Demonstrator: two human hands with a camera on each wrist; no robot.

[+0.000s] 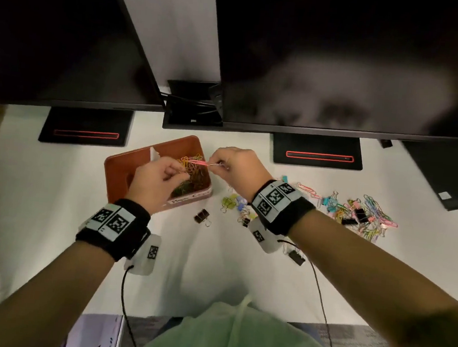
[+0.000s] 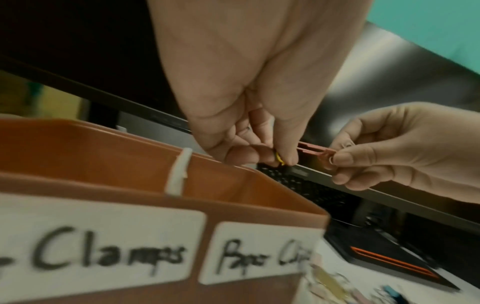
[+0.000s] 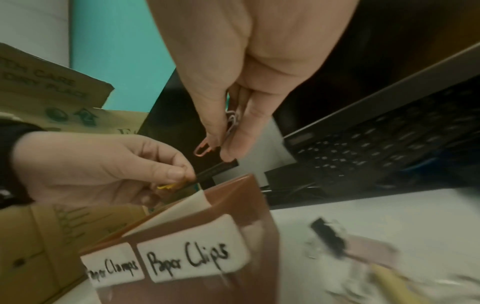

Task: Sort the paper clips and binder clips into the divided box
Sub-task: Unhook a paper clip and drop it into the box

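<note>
Mid-sort at a white desk, above the brown divided box. Left hand poised over the box's right-hand compartment, thumb and forefinger closed on a yellow paper clip. Right hand level with it just past the box's right edge, fingertips pinching a few linked paper clips, a pink paper clip sticking out toward the left hand. Appears to be a tangle being pulled apart before the drop.

Already in the "Paper Clips" compartment: a heap of coloured paper clips, labelled so on the front wall. Contents of the neighbouring "Paper Clamps" side impossible to tell, largely hidden behind the left hand.

Still to go, by the look of it, well over half: a mixed pile of binder clips and paper clips spread to the right of the right wrist, a smaller cluster beside the box, and a lone black binder clip near the box's front corner.
</note>
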